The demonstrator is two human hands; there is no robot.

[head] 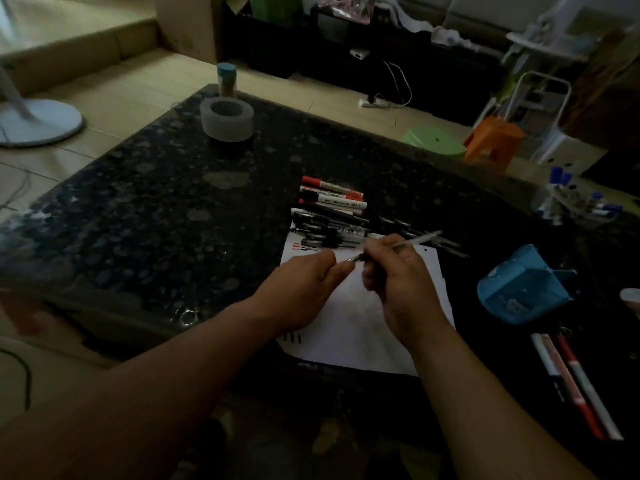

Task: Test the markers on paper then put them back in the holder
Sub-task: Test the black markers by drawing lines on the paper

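- While both hands hover over the white paper (pixel 353 327), the left hand (pixel 304 285) sits palm down with its fingers curled, thumb and forefinger pinched at the dark tip end of a pen (pixel 398 247); whether it grips a cap there is too dim to tell.
- Just right of it, almost touching, the right hand (pixel 398 282) is closed around the same pen, whose clear barrel slants up and away past the knuckles to the right.
- Beyond the left hand's fingertips, a row of red-capped markers (pixel 332 195) lies side by side on the dark speckled table (pixel 156 209), with black markers (pixel 329 226) next to them, nearer the hands, some resting on the paper's far edge.
- Short red and black test strokes show on the paper just beyond the left hand, and a few black ones near the left wrist.
- To the right of the right hand, well apart, a blue holder (pixel 519 289) lies tipped on its side.
- Nearer the person than the holder, right of the right forearm, more red and white markers (pixel 575 382) lie together.
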